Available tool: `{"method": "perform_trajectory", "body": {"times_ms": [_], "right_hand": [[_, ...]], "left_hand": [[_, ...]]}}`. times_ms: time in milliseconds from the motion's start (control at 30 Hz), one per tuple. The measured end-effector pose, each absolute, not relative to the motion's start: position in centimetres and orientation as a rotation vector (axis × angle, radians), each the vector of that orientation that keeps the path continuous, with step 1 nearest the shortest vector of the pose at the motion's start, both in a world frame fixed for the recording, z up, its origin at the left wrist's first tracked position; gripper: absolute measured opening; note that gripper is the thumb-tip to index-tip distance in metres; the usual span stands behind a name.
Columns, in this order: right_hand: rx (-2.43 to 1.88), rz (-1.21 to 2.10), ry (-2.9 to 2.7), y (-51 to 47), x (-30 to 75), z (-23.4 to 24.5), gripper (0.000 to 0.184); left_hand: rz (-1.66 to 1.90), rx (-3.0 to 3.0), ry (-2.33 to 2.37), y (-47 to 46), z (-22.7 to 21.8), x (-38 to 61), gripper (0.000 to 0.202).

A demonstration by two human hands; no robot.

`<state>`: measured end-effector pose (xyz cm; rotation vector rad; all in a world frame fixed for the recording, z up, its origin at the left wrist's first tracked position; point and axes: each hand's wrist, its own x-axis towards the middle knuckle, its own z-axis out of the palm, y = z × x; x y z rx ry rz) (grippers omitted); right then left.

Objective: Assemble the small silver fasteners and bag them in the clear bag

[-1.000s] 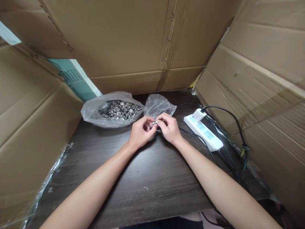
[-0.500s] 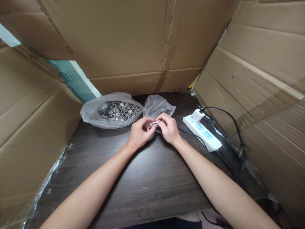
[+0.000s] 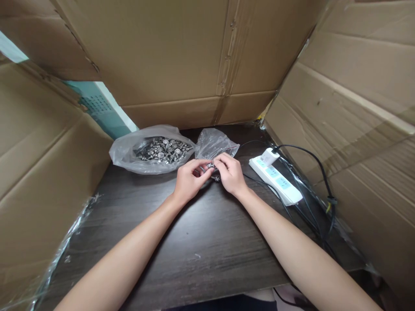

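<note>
Small metal fastener (image 3: 210,165) sits between your two hands, above the dark wood-grain table (image 3: 194,242) and in front of the clear plastic bag (image 3: 212,140). Your left hand (image 3: 190,179) pinches its left end between thumb and forefinger, and your right hand (image 3: 231,175) pinches the other end the same way; how your remaining fingers are curled, I cannot tell. Another metal piece (image 3: 216,178) shows just below, beside your right hand, though whether it rests on the table or is held is unclear. To work well here, grip firmly with the left and lightly with the right, keeping both ends in one line so that nothing binds. Stay low over the table, since so small a piece could slip and roll toward the cables by the power strip (image 3: 275,179). The open bag of metal parts (image 3: 125,153) lies to your left, well within reach.
</note>
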<state>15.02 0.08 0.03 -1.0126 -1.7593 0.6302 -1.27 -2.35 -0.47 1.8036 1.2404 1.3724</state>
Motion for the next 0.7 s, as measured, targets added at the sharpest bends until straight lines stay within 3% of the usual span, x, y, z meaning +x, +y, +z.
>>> {"method": "perform_trajectory", "body": {"times_ms": [100, 233, 500, 700], "right_hand": [[-1.001, 0.636, -1.780, 0.03, 15.07, 0.08, 0.015], [-0.987, 0.625, -1.780, 0.00, 14.97, 0.06, 0.015], [-1.026, 0.660, -1.791, 0.06, 14.89, -0.04, 0.039], [-0.979, 0.648, -1.757, 0.01, 15.09, 0.14, 0.014]], "left_hand": [[1.349, 1.769, 1.257, -2.41, -0.42, -1.21, 0.024], [1.332, 1.771, 1.254, -2.53, -0.34, -1.15, 0.024], [1.322, 1.770, 1.251, -2.47, -0.37, -1.16, 0.022], [1.312, 1.778, 1.250, -2.47, -0.26, -1.19, 0.022]]}}
